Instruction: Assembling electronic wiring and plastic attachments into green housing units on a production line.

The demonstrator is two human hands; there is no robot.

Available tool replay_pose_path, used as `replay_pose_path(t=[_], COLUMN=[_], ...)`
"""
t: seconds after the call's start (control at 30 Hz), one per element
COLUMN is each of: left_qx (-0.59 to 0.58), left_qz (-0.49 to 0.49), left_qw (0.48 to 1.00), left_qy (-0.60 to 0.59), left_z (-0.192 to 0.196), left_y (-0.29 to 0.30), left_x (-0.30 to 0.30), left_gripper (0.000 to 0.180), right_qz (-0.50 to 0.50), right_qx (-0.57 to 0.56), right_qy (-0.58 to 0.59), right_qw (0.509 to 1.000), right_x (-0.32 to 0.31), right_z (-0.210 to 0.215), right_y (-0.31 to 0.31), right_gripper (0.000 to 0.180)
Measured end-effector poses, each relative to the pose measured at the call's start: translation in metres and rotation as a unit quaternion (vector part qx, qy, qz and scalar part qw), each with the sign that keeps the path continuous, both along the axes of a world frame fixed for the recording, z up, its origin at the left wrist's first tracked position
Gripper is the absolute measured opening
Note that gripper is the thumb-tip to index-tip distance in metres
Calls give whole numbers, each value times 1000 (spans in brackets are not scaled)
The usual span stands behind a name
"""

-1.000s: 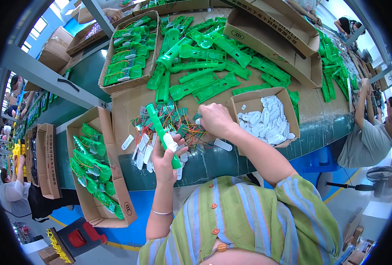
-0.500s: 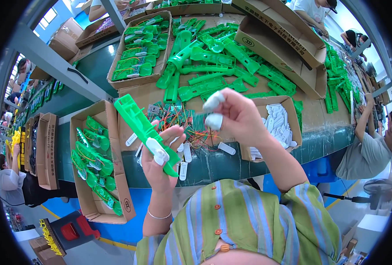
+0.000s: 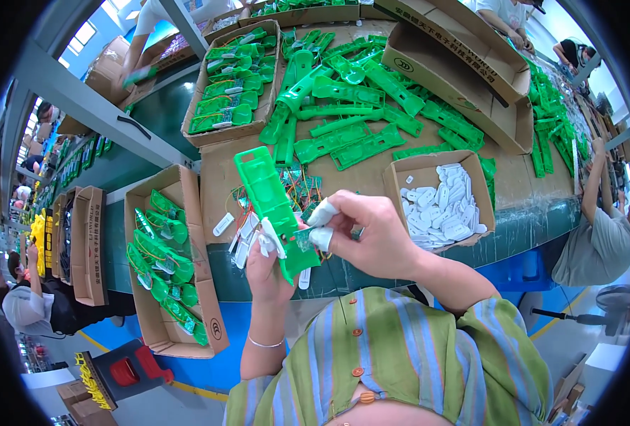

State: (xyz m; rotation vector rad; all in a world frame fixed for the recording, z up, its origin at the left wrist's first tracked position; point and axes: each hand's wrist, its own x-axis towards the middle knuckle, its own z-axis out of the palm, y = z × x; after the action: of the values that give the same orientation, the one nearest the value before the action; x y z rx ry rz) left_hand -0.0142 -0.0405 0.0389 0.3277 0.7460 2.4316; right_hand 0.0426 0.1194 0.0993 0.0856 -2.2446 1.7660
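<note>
Head view: my left hand [image 3: 264, 271] is wrapped around the near part of a green housing [image 3: 262, 186], which I hold above the worktop [image 3: 531, 226], in front of my striped shirt [image 3: 329, 348]. The housing slants, its far end toward the left and its near end toward the right. A white piece [image 3: 273, 234] shows along its left edge, beside my left thumb.

My right hand [image 3: 372, 231] has a narrow pinch on a small green circuit board [image 3: 303, 240], between 2 fingertips in white covers [image 3: 322, 212]. The board is over the near part of the housing; I cannot tell whether they touch.

Beyond the housing lies a heap of circuit boards with coloured wires [image 3: 308, 186], and loose white covers [image 3: 223, 224] lie to its left. To the right of my right hand is a small cardboard box [image 3: 394, 174] filled with white oval covers [image 3: 446, 206].

On the near left, a long carton [image 3: 214, 312] holds green housings with boards in them. On the far left, another carton [image 3: 223, 133] holds more, in a row. Loose green housings [image 3: 354, 92] are piled at the far middle, left of 2 stacked cartons [image 3: 457, 99].
</note>
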Motion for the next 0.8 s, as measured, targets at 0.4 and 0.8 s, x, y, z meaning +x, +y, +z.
replay_pose_path(t=[0.4,0.8], left_qx=[36,-20], left_qz=[-29,17], left_qw=[999,1000], left_qy=[11,6], left_z=[-26,-29], left_y=[5,13], left_x=[12,24], left_gripper=[45,46], right_qz=[-4,-55], right_qx=[97,367], right_qy=[78,206], right_qw=[992,905], right_x=[-7,9], right_z=[-16,-23], right_y=[-14,-18], right_gripper=[12,29])
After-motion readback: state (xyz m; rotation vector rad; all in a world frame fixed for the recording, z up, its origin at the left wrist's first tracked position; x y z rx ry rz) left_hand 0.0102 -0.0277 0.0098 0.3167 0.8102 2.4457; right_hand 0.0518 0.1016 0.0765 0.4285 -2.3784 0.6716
